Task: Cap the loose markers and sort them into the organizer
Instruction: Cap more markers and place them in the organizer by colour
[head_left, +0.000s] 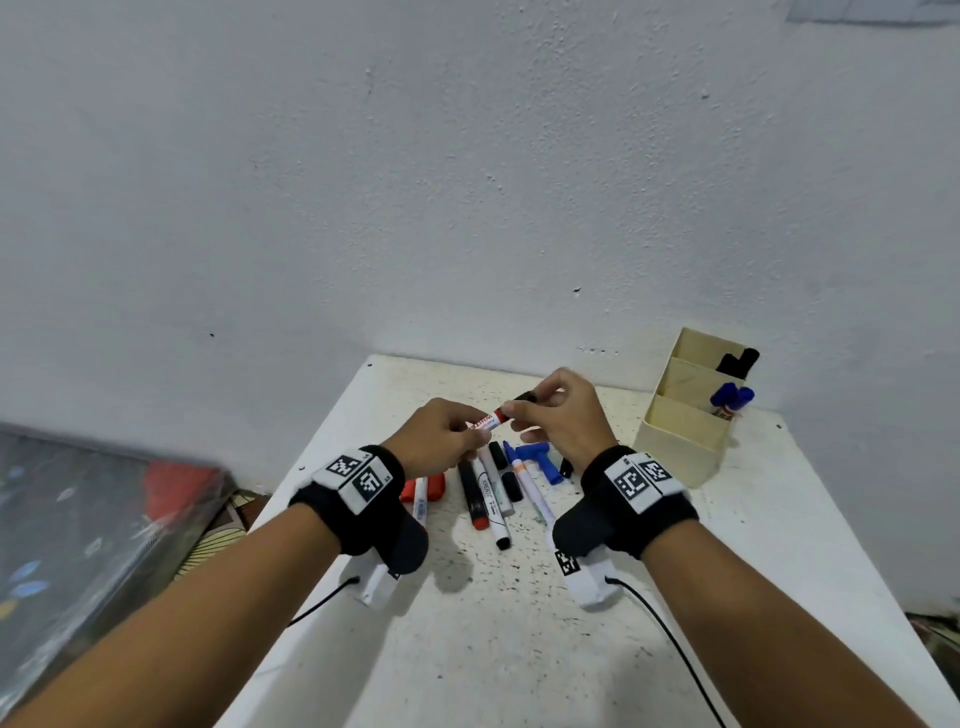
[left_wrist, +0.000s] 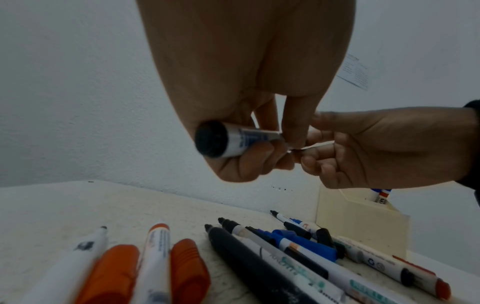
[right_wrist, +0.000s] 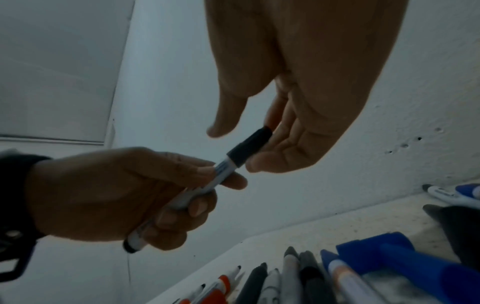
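My left hand (head_left: 474, 429) grips a white marker (head_left: 485, 420) with a red label, held above the table. My right hand (head_left: 525, 410) pinches a black cap (head_left: 525, 398) sitting on the marker's tip end. In the right wrist view the black cap (right_wrist: 250, 147) meets the barrel (right_wrist: 205, 185) just beyond the left fingers. The left wrist view shows the marker's black butt end (left_wrist: 210, 138) in my left hand (left_wrist: 272, 148). Several loose markers (head_left: 491, 493) and caps lie under the hands. The cream organizer (head_left: 680, 441) stands at the right.
Black markers (head_left: 737, 361) fill the organizer's back slot and blue-capped ones (head_left: 732, 397) the middle slot. Red caps (head_left: 436, 486) and blue caps (head_left: 537, 452) lie among the pile. The white table (head_left: 519, 649) ends against the wall; a patterned surface (head_left: 78, 519) lies lower left.
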